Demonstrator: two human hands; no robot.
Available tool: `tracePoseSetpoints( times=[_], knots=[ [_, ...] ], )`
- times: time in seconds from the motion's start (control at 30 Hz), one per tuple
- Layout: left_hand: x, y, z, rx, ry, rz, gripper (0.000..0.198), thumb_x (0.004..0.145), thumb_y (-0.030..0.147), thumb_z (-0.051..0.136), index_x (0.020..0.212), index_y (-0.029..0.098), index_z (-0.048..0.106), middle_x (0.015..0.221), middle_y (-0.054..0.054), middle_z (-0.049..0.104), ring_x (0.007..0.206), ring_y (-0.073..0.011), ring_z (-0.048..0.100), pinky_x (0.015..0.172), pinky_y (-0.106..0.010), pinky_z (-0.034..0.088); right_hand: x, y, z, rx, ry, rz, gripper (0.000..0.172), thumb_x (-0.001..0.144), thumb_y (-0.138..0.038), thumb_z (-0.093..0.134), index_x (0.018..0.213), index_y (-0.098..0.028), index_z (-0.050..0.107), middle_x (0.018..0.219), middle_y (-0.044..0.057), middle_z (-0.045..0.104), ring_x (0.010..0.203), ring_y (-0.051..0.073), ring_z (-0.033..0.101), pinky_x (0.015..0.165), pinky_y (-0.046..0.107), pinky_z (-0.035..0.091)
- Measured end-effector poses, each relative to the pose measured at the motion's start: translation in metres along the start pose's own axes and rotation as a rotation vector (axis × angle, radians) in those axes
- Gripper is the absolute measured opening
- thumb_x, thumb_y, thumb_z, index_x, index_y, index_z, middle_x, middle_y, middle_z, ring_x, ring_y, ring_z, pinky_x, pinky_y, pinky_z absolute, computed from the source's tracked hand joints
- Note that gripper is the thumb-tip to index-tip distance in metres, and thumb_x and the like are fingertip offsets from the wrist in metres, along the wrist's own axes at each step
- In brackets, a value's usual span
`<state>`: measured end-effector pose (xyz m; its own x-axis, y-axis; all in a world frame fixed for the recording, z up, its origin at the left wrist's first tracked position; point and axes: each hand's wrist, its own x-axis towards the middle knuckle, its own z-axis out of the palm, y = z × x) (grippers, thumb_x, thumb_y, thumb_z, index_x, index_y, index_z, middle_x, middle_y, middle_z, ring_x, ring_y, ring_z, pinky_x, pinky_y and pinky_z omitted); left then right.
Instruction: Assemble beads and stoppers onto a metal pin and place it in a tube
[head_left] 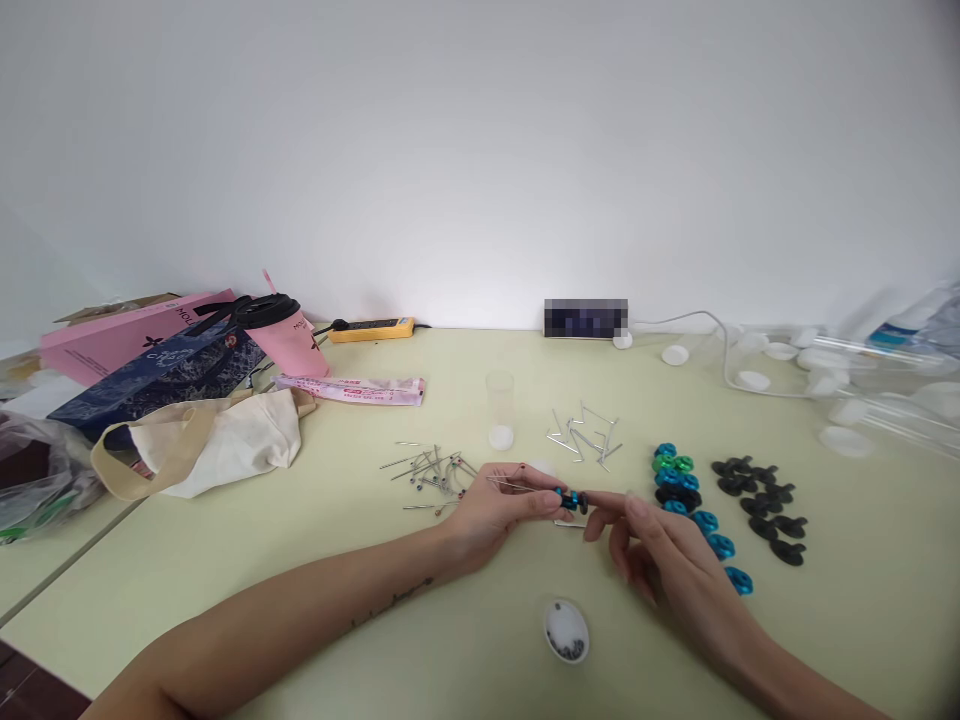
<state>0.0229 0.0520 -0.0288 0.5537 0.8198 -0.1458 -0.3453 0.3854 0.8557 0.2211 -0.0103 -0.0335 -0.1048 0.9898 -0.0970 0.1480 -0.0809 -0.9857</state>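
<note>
My left hand (pixel 506 510) is closed, with thumb and fingers pinching a small blue and black metal part (pixel 571 499). Thin metal rods (pixel 506 484) show between the fingers of the same hand. The outstretched index finger of my right hand (pixel 660 550) reaches the black end of the part, while its thumb stays apart. Several blue metal pieces (pixel 705 521) lie beside my right hand, with green ones (pixel 673 463) and dark ones among them. Below the hands sits a small white dish (pixel 566 632) with tiny dark pieces in it.
Thin rods with coloured ends (pixel 431 472) lie left of centre; silver L-shaped rods (pixel 585 437) lie farther back. Black curved pieces (pixel 763 508) are at right. A clear tube (pixel 500 410) stands mid-table. Behind are a power strip (pixel 371 330), a pink cup (pixel 285 340) and a cloth bag (pixel 217 445).
</note>
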Motion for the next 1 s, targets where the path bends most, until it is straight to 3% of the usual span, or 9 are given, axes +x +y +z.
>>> tracePoseSetpoints(
  times=[0.27, 0.47, 0.8, 1.0],
  knots=[
    [0.001, -0.0007, -0.0005, -0.008, 0.003, -0.005, 0.024, 0.064, 0.021, 0.083, 0.083, 0.011, 0.072, 0.089, -0.008, 0.071, 0.079, -0.0192, 0.069, 0.087, -0.035, 0.05, 0.0012, 0.0011, -0.0001, -0.006, -0.007, 0.003, 0.049, 0.097, -0.052, 0.035, 0.123, -0.018, 0.059, 0.084, 0.005, 0.061, 0.052, 0.01, 0.044, 0.045, 0.023, 0.036],
    [0.0012, -0.0012, -0.0005, -0.016, 0.012, -0.014, 0.025, 0.063, 0.021, 0.083, 0.082, 0.011, 0.072, 0.087, -0.008, 0.071, 0.079, -0.0197, 0.069, 0.087, -0.035, 0.05, 0.0003, 0.0015, -0.0011, -0.014, -0.013, 0.003, 0.051, 0.097, -0.053, 0.034, 0.125, -0.017, 0.058, 0.064, 0.0, 0.052, 0.052, 0.012, 0.043, 0.045, 0.024, 0.034],
    [0.0005, -0.0004, -0.0001, -0.013, 0.004, -0.005, 0.023, 0.065, 0.02, 0.083, 0.083, 0.011, 0.072, 0.089, -0.009, 0.071, 0.079, -0.0188, 0.069, 0.088, -0.036, 0.05, -0.0002, 0.0003, -0.0005, -0.012, -0.003, -0.014, 0.05, 0.097, -0.052, 0.033, 0.131, -0.022, 0.052, 0.086, 0.005, 0.063, 0.053, 0.011, 0.044, 0.044, 0.024, 0.035],
    [0.0018, -0.0026, -0.0018, -0.01, -0.004, 0.011, 0.022, 0.066, 0.02, 0.082, 0.083, 0.011, 0.073, 0.091, -0.009, 0.071, 0.081, -0.0199, 0.069, 0.091, -0.039, 0.049, 0.0002, -0.0015, 0.0006, -0.011, 0.0, -0.017, 0.049, 0.097, -0.052, 0.034, 0.132, -0.022, 0.051, 0.086, 0.004, 0.063, 0.052, 0.011, 0.043, 0.044, 0.023, 0.035]
  ],
)
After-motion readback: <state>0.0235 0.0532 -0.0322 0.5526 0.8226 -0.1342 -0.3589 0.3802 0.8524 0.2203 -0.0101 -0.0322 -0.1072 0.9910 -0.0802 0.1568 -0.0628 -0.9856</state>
